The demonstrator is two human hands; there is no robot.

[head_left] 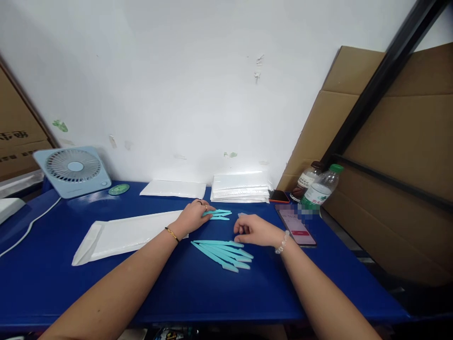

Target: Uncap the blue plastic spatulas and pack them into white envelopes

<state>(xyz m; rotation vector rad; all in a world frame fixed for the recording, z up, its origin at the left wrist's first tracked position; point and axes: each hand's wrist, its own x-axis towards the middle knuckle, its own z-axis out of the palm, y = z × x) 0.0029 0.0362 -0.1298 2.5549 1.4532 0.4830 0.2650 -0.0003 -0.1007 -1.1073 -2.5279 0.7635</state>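
My left hand is closed on a few turquoise sticks, whose ends stick out to the right of its fingers. Under my left wrist lies a long white padded envelope, its flap end toward the left. My right hand has its fingers curled, just above the right ends of a fanned group of turquoise sticks on the blue table. A small pale item shows behind its fingers; whether the hand grips anything is hidden.
Along the wall lie a white envelope and a stack of white envelopes. A light blue fan stands at the left. To the right are a phone, an orange-edged phone, a green-capped bottle and a brown-capped bottle.
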